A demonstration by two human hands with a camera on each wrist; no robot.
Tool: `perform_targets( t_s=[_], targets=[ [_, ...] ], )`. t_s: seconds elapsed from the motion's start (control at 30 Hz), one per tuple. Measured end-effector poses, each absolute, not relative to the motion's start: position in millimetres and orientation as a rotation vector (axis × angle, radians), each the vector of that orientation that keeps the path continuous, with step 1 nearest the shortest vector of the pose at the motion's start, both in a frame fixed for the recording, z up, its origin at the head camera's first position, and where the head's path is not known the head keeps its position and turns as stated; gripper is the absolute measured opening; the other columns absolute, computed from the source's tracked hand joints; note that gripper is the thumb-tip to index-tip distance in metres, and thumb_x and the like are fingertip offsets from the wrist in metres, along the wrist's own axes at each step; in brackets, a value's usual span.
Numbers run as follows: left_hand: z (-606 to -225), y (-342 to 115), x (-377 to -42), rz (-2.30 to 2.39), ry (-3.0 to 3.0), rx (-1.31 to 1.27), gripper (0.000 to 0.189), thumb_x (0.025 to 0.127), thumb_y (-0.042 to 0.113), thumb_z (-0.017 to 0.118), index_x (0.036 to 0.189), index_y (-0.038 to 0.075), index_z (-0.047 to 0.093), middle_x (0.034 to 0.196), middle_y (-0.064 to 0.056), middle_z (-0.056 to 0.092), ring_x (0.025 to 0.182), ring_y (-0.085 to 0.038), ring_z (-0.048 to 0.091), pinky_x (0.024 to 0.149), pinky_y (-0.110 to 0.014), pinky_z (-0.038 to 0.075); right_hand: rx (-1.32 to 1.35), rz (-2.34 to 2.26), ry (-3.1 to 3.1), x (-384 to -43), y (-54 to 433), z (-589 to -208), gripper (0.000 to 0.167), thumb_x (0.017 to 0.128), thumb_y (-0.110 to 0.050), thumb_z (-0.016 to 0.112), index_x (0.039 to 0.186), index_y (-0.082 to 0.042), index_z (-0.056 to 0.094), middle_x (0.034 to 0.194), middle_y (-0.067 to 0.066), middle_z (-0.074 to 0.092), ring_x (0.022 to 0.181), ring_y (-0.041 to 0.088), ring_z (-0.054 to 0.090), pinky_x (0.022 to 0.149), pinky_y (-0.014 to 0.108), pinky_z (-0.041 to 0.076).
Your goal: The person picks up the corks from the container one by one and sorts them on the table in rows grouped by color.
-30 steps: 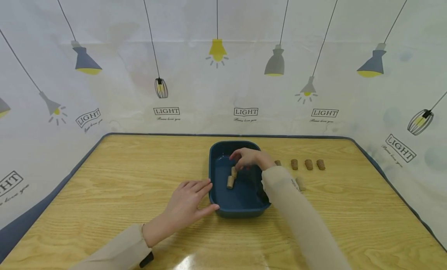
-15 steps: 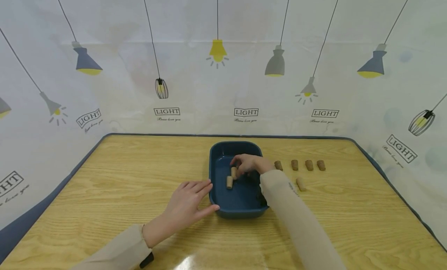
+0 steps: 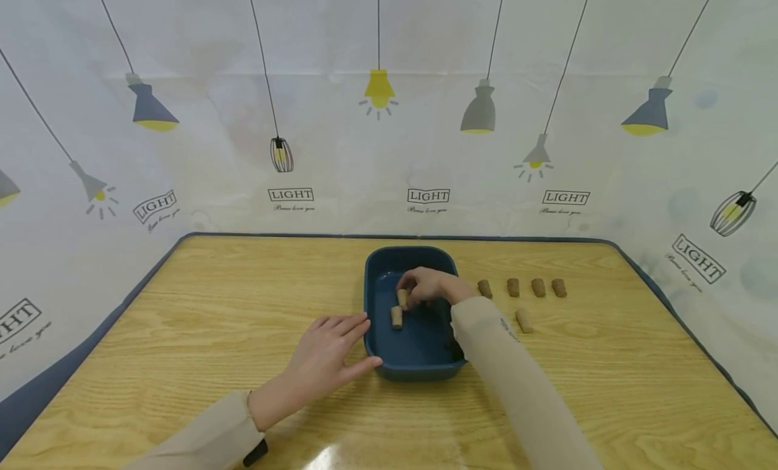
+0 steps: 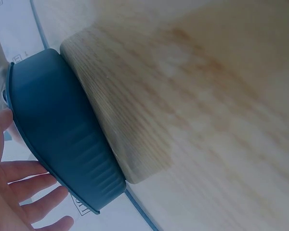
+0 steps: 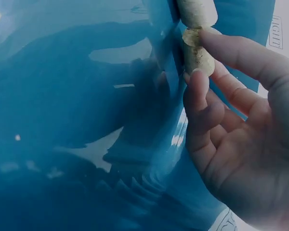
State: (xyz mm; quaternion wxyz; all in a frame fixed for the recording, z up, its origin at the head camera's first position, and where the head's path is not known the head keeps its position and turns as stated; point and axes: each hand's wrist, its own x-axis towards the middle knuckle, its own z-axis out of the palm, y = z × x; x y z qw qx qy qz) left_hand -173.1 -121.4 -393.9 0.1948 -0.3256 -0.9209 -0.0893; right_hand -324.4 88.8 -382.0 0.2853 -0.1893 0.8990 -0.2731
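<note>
A dark blue tray (image 3: 378, 348) stands mid-table. My right hand (image 3: 419, 291) reaches into it and pinches a cork (image 3: 402, 296) between thumb and fingertips, just above the tray floor. In the right wrist view that cork (image 5: 195, 50) sits end to end with a second cork (image 5: 196, 12), the right hand (image 5: 204, 60) curled round the near one. The second cork (image 3: 396, 317) lies on the tray floor. My left hand (image 3: 328, 358) lies flat on the table, fingers straight, thumb against the tray's front left corner. Its fingers (image 4: 24, 192) show beside the tray wall (image 4: 62, 130).
Several corks lie in a row (image 3: 513, 287) on the wooden table (image 3: 213, 308) right of the tray, with one more cork (image 3: 523, 319) nearer me. A white curtain printed with lamps (image 3: 389, 119) closes in the table's back and sides.
My right hand has sunk a little and carried its cork slightly left inside the tray. The left hand and the tray have stayed put.
</note>
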Motion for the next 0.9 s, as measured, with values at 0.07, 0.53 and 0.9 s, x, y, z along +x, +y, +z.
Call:
perform_targets(
  t_s=[0.07,0.53,0.9],
  targets=[
    [-393,-121,-173,-0.245,-2.587,-0.912,0.062,0.081,0.058,0.048,0.114,0.007,0.061,0.118,-0.006,0.055,0.104,-0.021,0.051,0.085,-0.039,0.040,-0.538,-0.740,2.409,-325,90,-380,0.038,0.077,-0.006,0.064,0.114,-0.007,0.055,0.097,0.007,0.055,0.075,0.017,0.053,0.060,0.030,0.046],
    [-394,-121,-173,-0.234,-2.581,-0.910,0.063,0.081,0.059,0.047,0.113,0.007,0.062,0.118,-0.006,0.055,0.103,-0.021,0.051,0.084,-0.039,0.040,-0.696,-0.775,2.436,-326,93,-342,0.045,0.078,-0.005,0.058,0.122,-0.003,0.051,0.106,0.010,0.055,0.081,0.019,0.052,0.063,0.035,0.046],
    [-395,-120,-174,-0.236,-2.561,-0.913,0.063,0.081,0.059,0.047,0.112,0.007,0.063,0.117,-0.006,0.055,0.102,-0.021,0.052,0.083,-0.039,0.041,-0.721,-0.710,2.473,-331,106,-311,0.047,0.079,-0.008,0.060,0.123,-0.002,0.049,0.111,0.013,0.054,0.089,0.021,0.052,0.063,0.030,0.045]
  ],
)
